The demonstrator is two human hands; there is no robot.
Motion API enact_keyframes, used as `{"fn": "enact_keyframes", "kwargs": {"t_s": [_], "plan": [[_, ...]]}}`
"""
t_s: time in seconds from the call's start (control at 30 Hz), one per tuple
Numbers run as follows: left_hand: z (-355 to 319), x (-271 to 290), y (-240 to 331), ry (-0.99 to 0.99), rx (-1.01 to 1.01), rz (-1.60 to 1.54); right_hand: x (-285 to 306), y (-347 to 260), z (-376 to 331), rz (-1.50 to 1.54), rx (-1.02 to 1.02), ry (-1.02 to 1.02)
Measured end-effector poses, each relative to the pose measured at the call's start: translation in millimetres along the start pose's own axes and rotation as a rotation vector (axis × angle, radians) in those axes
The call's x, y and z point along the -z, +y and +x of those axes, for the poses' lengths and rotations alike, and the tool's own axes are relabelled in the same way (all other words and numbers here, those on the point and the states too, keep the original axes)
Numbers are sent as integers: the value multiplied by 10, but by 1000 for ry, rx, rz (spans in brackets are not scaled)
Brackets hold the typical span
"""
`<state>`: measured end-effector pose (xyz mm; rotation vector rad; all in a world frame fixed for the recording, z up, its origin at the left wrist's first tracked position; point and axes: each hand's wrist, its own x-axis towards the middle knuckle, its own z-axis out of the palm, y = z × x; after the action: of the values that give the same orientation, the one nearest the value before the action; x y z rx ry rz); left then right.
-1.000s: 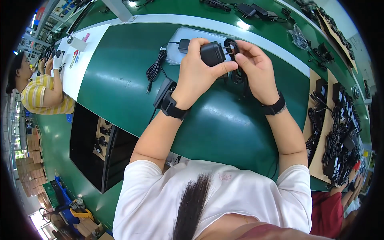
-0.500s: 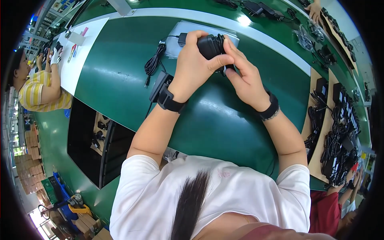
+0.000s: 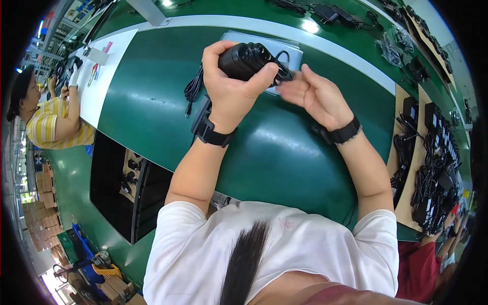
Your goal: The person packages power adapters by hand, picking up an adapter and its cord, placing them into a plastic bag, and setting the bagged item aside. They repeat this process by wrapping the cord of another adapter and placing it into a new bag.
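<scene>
A black power adapter (image 3: 238,62) with its black cord bundled against it is gripped by my left hand (image 3: 223,84), thumb pressed over the cord. Some loops of the cord (image 3: 282,71) stick out past the thumb on the right. Just beside these loops, my right hand (image 3: 317,96) is held with its fingers stretched out and the thumb raised, partly smeared by motion. Beneath the adapter lies a stack of clear plastic bags (image 3: 295,48) on the green table. Another coiled black cord (image 3: 193,87) rests on the table left of my left hand.
Boards (image 3: 401,175) covered with black adapters and cords stand along the right side. More adapters (image 3: 330,12) lie beyond the pale rail. A black bin (image 3: 114,183) is at the lower left. A person in a yellow striped shirt (image 3: 56,122) works at a white table.
My right hand has come away from the adapter and its fingers have spread. My left hand has shifted slightly left and turned the adapter, so the bundled cord now faces up.
</scene>
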<state>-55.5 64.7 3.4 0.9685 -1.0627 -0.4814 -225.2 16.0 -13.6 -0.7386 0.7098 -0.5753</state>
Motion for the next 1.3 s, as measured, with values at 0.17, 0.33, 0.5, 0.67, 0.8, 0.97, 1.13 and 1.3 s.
{"fn": "enact_keyframes", "kwargs": {"t_s": [0.17,0.33,0.5,0.67,0.8,0.97,1.13,1.3], "plan": [[-144,-109,-86,-95,162,14,-124,51,-11,107,371,113],[-124,-114,-86,72,103,-120,-128,52,31,-209,582,365],[23,103,-175,67,-639,211,34,-19,-67,-137,13,55],[-146,-90,-180,-160,-641,220,-72,75,44,89,254,-4],[-202,-126,-100,-40,72,-57,-54,122,-13,-90,421,87],[-130,-129,-118,-86,189,-166,-40,73,-70,-390,413,115],[-76,-105,-182,-102,307,-270,-124,65,-129,-497,509,-1],[-74,-92,-243,-90,327,-221,-215,239,-88,46,455,-170]]}}
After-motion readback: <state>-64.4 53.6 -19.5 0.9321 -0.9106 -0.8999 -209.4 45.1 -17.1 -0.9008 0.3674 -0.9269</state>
